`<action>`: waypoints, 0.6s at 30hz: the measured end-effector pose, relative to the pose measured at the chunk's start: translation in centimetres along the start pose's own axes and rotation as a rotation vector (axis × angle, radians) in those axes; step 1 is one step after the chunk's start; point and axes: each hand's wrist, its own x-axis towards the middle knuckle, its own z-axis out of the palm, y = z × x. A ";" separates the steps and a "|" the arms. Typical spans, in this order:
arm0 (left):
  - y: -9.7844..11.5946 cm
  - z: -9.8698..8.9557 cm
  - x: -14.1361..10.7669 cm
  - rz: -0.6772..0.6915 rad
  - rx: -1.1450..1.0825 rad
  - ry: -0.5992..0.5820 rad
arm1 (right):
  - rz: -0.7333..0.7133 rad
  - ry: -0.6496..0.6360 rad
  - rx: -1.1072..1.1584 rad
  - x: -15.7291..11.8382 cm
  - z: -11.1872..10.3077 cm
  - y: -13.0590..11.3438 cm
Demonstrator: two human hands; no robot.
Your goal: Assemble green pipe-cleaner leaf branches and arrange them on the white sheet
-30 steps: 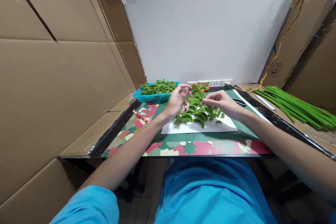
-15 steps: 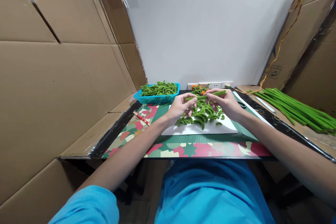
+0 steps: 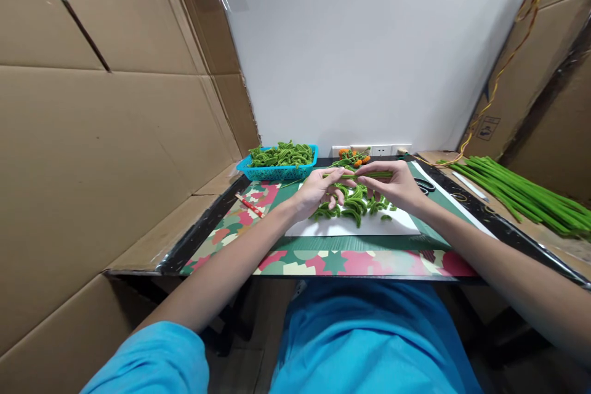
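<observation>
Green pipe cleaners [image 3: 349,176] run between my two hands above the table; how many is hard to tell. My left hand [image 3: 316,191] pinches their left end between thumb and fingers. My right hand [image 3: 391,184] is closed round the right part, its fingertips close to those of the left. Below lie short, curved green pipe cleaner pieces [image 3: 353,212] on a sheet of white paper [image 3: 307,229]. Black-handled scissors [image 3: 425,185] rest just right of my right hand. Behind the hands are orange and green fuzzy pieces [image 3: 354,156].
A blue basket [image 3: 277,173] heaped with green curled pieces [image 3: 286,152] stands at the back left. Long green pipe cleaners [image 3: 521,194] lie at the right beside a white, narrow tool [image 3: 470,186]. A red strip [image 3: 250,205] lies left. Cardboard walls [image 3: 115,154] flank the table.
My right hand has turned and moved its fingertips left, up to my left hand. The pipe cleaners' right end, sticking out before, is now mostly covered by the right fingers.
</observation>
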 end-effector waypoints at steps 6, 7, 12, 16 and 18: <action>-0.1 0.3 -0.2 0.039 0.041 0.014 | -0.008 -0.023 -0.019 -0.2 0.1 0.1; 0.0 0.4 -0.3 0.047 0.051 0.019 | 0.001 -0.022 -0.015 -0.2 0.1 0.1; 0.0 0.4 -0.2 0.074 0.092 0.054 | 0.023 -0.007 -0.027 -0.2 0.2 -0.1; -0.2 0.1 -0.1 0.070 0.104 0.075 | -0.114 0.039 -0.203 -0.4 0.0 0.2; -0.1 -0.1 0.0 0.062 0.101 0.085 | -0.243 0.065 -0.401 -0.4 -0.3 0.6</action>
